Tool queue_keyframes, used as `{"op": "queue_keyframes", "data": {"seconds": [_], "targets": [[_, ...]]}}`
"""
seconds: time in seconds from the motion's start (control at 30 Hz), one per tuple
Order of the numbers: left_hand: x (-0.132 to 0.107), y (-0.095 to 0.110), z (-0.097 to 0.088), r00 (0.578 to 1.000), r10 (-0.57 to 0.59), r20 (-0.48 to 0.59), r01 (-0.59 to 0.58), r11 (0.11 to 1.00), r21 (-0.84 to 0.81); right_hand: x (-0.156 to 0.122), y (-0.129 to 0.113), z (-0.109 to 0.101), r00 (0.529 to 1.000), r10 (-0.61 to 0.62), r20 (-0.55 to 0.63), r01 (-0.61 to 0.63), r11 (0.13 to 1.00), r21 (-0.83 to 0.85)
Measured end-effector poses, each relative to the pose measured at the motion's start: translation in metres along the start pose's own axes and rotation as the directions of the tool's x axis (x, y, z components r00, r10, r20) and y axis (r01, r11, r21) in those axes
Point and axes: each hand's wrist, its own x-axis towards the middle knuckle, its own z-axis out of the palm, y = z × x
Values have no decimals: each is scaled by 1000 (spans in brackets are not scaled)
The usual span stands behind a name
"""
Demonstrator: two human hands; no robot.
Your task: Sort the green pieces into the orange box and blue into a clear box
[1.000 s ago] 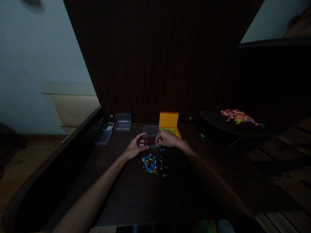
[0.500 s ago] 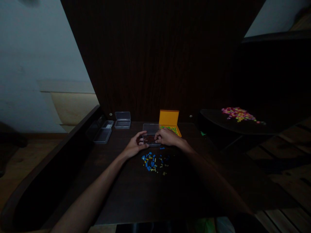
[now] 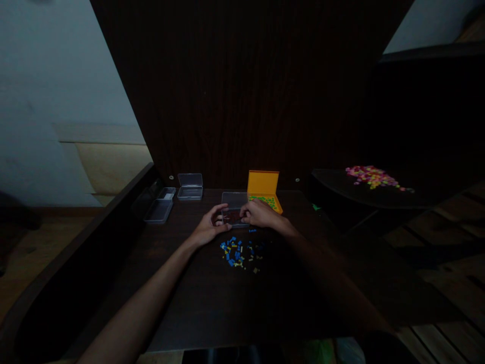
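A small clear plastic box [image 3: 233,201] with its lid raised stands on the dark table [image 3: 212,298]. My left hand [image 3: 207,228] grips its left side with curled fingers. My right hand [image 3: 258,214] holds its right side, fingers closed over the edge. Just in front of both hands lies a scatter of small blue and yellow pieces [image 3: 238,253]. An open orange box [image 3: 262,185] holding green pieces stands right behind my right hand.
Another clear box [image 3: 190,185] stands at the back left, and two more clear boxes [image 3: 161,207] lie near the table's left rail. A pile of pink and yellow pieces [image 3: 371,177] lies on a dark round surface at the right.
Both hands stay on the clear box. The view has shifted slightly; nothing else has visibly moved.
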Motion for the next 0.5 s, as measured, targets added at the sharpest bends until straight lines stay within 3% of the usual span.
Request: {"op": "queue_keyframes", "data": {"seconds": [0.23, 0.5], "targets": [[0, -1, 0, 1000, 15, 5, -15, 1000, 7, -1, -1, 1, 998, -57, -19, 58, 997, 51], [1, -3, -1, 1000, 18, 3, -18, 1000, -6, -2, 2, -3, 998, -39, -43, 41, 998, 52]]}}
